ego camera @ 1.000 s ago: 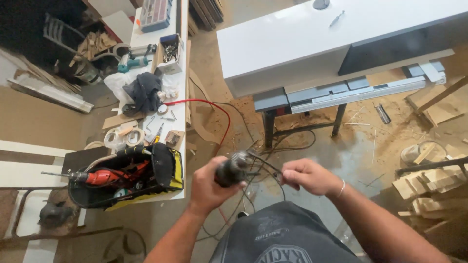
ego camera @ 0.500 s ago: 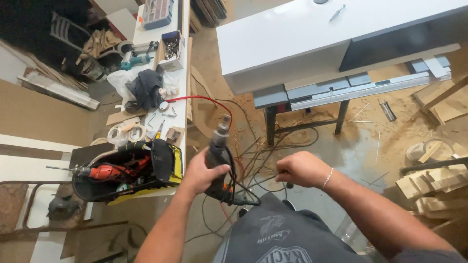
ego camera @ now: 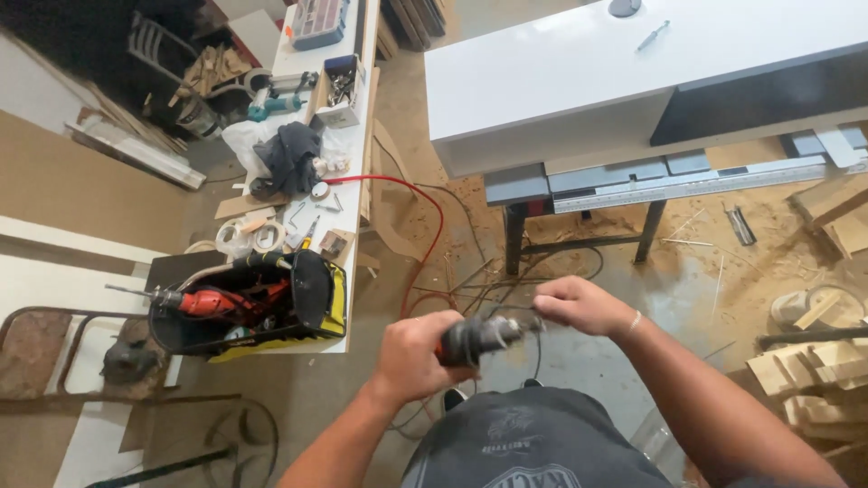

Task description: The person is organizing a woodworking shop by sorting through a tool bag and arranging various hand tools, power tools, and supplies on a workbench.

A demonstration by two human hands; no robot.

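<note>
My left hand (ego camera: 414,354) grips a dark corded power drill (ego camera: 477,337), held level with its chuck pointing right. My right hand (ego camera: 579,305) sits just right of the chuck and pinches the drill's black cord (ego camera: 535,348), which loops down toward the floor. Both hands are in front of my dark shirt (ego camera: 533,443). Below them lies a tangle of black cables (ego camera: 506,280) and a red cable (ego camera: 432,226) on the dusty floor.
A black-and-yellow tool bag (ego camera: 271,307) with a red drill (ego camera: 203,301) stands at the left on a narrow white bench (ego camera: 354,108) cluttered with tape rolls, rags and boxes. A white cabinet (ego camera: 579,81) rests on a table saw. Wood offcuts (ego camera: 814,361) lie right.
The drill has swung from pointing up to lying level with its chuck to the right. My right hand has moved up close to the chuck with the cord.
</note>
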